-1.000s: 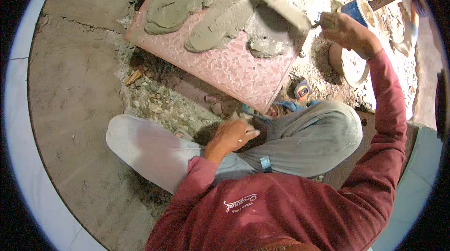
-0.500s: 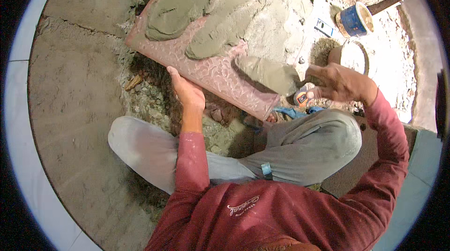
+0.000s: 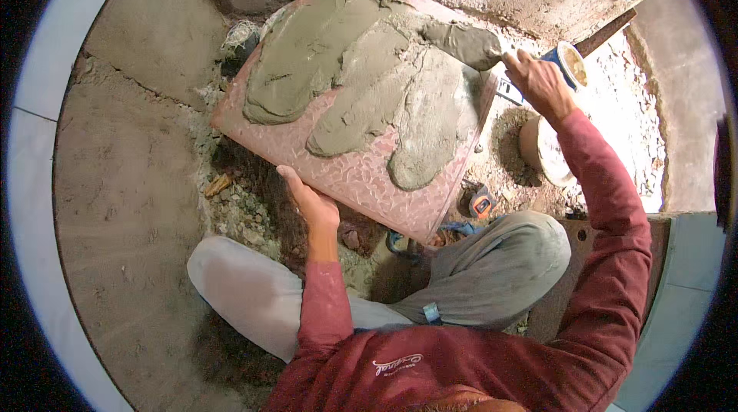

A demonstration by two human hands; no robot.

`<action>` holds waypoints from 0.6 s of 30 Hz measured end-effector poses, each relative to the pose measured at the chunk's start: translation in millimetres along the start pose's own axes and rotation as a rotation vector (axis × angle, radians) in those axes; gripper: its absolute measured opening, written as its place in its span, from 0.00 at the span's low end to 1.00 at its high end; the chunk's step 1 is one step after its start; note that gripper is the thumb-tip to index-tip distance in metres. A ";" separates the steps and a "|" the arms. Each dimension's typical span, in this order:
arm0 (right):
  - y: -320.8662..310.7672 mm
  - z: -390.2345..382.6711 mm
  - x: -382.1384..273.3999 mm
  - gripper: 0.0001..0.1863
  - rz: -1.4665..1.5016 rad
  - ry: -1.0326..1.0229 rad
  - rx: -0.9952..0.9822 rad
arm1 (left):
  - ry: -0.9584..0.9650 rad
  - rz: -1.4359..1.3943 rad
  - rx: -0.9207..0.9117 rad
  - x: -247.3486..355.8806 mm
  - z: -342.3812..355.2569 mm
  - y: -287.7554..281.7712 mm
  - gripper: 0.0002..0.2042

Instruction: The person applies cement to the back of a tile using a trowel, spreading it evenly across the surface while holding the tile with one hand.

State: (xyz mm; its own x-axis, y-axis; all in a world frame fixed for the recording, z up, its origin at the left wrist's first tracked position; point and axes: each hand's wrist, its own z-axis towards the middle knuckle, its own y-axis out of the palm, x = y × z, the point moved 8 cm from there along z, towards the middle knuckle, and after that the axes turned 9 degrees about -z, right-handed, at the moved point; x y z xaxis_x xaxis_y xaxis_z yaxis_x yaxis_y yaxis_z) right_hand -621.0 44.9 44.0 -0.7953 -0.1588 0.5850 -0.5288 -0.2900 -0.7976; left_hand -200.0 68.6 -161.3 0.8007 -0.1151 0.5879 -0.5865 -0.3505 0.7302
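A large pinkish tile [image 3: 361,185] with a patterned underside faces up in front of me, tilted across the view. Thick grey-green mortar [image 3: 304,66] covers much of it in broad overlapping strokes, leaving the near edge bare. My left hand [image 3: 315,208] holds that near edge, thumb showing and the other fingers mostly hidden beneath. At the far right edge, my right hand [image 3: 542,85] is closed around the handle of a trowel [image 3: 463,44]. Its blade is coated with mortar and lies over the tile's far right part.
Right of the tile are a tape measure [image 3: 480,201], a small spirit level [image 3: 509,91], a pale round tub [image 3: 542,152] and a blue bucket [image 3: 570,66]. A wooden board [image 3: 607,33] leans behind the bucket. Rubble [image 3: 257,208] lies under the near edge, between my crossed legs and the tile.
My right hand and the trowel have moved away from me, from the near right corner to the far right edge. A rounded mortar stroke now shows on the tile's right side. The view has shifted.
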 end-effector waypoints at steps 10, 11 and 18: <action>14.7 -17.2 -10.1 0.19 1.288 0.546 -0.765 | -0.016 -0.019 0.102 8.8 -7.1 -2.8 0.43; 15.3 -26.8 -16.4 0.20 1.456 0.682 -0.707 | -0.039 0.014 0.091 8.0 -10.1 4.5 0.45; 66.0 62.7 -91.7 0.15 2.125 0.955 -0.449 | -0.065 -0.050 -0.014 -3.2 -3.5 1.9 0.46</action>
State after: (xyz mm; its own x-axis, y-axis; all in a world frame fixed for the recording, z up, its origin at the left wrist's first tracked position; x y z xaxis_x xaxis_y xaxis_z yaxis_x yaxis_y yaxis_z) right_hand -564.4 -18.8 -53.1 0.0931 0.5010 -0.8604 0.9768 -0.2132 -0.0185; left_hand -204.1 71.6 -160.6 0.8349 -0.1583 0.5271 -0.5470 -0.3439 0.7632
